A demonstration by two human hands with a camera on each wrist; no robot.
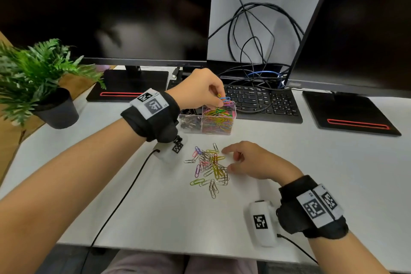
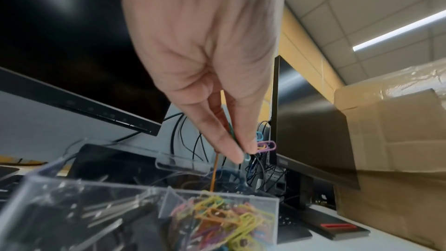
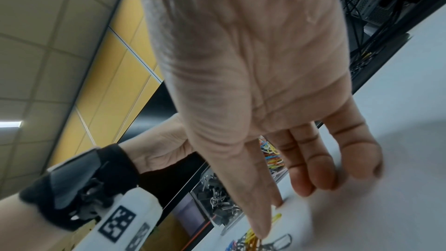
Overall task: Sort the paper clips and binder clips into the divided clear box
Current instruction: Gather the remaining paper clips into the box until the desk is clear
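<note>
Coloured wire fills the compartment directly beneath the left hand [image 1: 200,87], whose thumb and fingertips [image 2: 237,152] pinch a small bunch of paper clips [image 2: 264,145], purple, blue and orange among them. The hand hangs just over the open top of the divided clear box [image 1: 231,128], which I take to be a drop about to happen: held that low and centred, the clips should fall inside the walls rather than scatter.

The box lies beyond the right hand and under the left. Its compartment on the right-hand side holds a heap of coloured paper clips [image 1: 216,118], yellow, pink and green most visible. The compartment on the left-hand side holds black binder clips [image 1: 189,121] with silver handles. A clear partition keeps the two kinds apart.

The right hand [image 1: 253,162] rests near the table [image 1: 322,162] with fingers loosely spread and nothing in them; its fingertips [image 3: 262,230] reach the edge of the loose pile of clips [image 1: 210,168], which lies just to that hand's left, below the left wrist. It looks placed to gather the next batch. Sorting seems well advanced, with only this pile left outside.
</note>
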